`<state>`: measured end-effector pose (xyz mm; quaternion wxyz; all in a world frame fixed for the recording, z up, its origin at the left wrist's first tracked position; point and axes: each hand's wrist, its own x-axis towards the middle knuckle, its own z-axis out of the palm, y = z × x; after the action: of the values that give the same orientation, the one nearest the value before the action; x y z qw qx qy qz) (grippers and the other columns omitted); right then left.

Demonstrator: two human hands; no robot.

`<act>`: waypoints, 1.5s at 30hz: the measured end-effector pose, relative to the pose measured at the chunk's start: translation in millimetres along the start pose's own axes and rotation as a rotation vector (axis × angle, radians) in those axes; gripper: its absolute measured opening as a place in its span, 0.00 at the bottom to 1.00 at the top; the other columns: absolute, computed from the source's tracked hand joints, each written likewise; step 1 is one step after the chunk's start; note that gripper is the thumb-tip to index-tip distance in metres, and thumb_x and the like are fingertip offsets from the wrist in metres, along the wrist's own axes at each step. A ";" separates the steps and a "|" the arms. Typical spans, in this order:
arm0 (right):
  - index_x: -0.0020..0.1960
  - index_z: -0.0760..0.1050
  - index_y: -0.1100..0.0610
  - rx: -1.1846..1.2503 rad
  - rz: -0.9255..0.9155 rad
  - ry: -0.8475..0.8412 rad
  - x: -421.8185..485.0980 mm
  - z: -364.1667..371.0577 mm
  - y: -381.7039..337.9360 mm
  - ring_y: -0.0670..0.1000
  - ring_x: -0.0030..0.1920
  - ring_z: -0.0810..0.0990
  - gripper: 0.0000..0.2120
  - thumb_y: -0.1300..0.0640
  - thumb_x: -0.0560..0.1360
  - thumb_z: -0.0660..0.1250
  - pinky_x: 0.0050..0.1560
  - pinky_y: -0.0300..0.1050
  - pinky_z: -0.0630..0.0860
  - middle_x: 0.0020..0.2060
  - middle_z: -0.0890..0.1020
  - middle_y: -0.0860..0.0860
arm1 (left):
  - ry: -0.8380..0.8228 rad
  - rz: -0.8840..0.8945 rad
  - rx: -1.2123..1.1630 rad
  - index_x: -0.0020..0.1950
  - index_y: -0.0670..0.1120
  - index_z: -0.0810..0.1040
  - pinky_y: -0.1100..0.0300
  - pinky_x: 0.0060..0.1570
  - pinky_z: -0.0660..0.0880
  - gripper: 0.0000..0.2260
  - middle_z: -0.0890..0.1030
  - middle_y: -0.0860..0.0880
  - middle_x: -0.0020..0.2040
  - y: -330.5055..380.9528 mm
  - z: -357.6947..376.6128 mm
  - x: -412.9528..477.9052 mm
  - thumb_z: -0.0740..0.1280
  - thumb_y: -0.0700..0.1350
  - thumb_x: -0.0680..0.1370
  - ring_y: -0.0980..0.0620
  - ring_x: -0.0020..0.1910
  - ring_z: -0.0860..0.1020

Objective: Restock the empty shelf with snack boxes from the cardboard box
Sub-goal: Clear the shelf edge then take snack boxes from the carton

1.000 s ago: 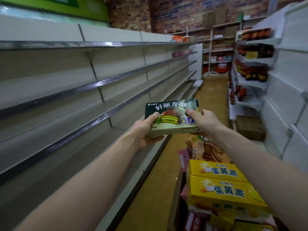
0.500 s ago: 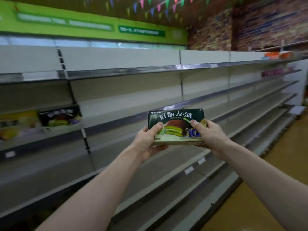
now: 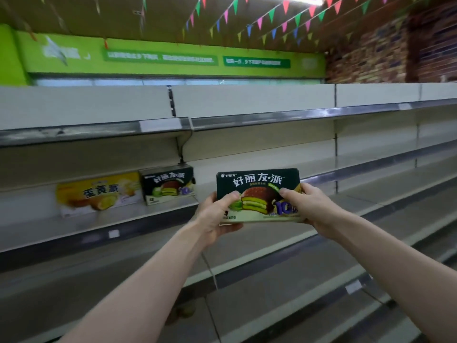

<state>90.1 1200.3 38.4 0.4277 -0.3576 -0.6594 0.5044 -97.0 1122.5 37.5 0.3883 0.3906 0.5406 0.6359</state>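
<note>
I hold a dark green snack box [image 3: 258, 186] upright in front of the shelving, its printed front toward me. My left hand [image 3: 217, 219] grips its lower left corner, thumb on the front. My right hand [image 3: 309, 206] grips its right end. On the middle shelf [image 3: 103, 224] to the left stand two boxes side by side: a yellow snack box [image 3: 99, 194] and a matching dark green snack box [image 3: 168, 185]. The held box is to the right of them and nearer to me. The cardboard box is out of view.
Long white shelves with metal edges run left to right in several tiers; the top shelf [image 3: 272, 116] and lower shelves [image 3: 284, 276] are bare. A green sign band [image 3: 160, 58] and coloured pennants [image 3: 247, 18] hang above. A brick wall [image 3: 395, 53] stands at the far right.
My view swung left from the aisle and the cardboard box to face the shelving. Both hands carried the green box along, now closer to the two boxes standing on the shelf.
</note>
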 end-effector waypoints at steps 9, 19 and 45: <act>0.55 0.74 0.57 -0.041 -0.034 -0.207 61.3 110.5 -20.3 0.48 0.40 0.82 0.08 0.54 0.79 0.65 0.37 0.40 0.74 0.43 0.83 0.53 | 0.200 0.006 0.083 0.59 0.47 0.74 0.54 0.36 0.79 0.14 0.83 0.44 0.50 27.3 -114.3 20.0 0.71 0.41 0.75 0.48 0.46 0.81; 0.58 0.73 0.58 -0.089 -0.061 -0.316 148.3 182.1 -21.6 0.51 0.43 0.81 0.12 0.56 0.77 0.68 0.42 0.44 0.77 0.44 0.81 0.54 | 0.439 0.114 0.298 0.47 0.55 0.72 0.64 0.40 0.76 0.15 0.79 0.52 0.41 42.8 -176.9 73.5 0.73 0.38 0.73 0.56 0.38 0.79; 0.72 0.58 0.52 -0.642 -0.222 -0.326 237.7 227.1 8.8 0.59 0.60 0.74 0.36 0.57 0.70 0.73 0.61 0.50 0.73 0.61 0.72 0.56 | 0.633 -0.002 0.880 0.77 0.54 0.50 0.51 0.61 0.74 0.44 0.76 0.50 0.63 6.0 -195.0 157.0 0.74 0.39 0.71 0.48 0.60 0.76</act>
<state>-209.5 1335.4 49.7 0.2354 -0.3149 -0.8780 0.2731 -337.9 1190.8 33.9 0.0071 0.3052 0.8469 0.4354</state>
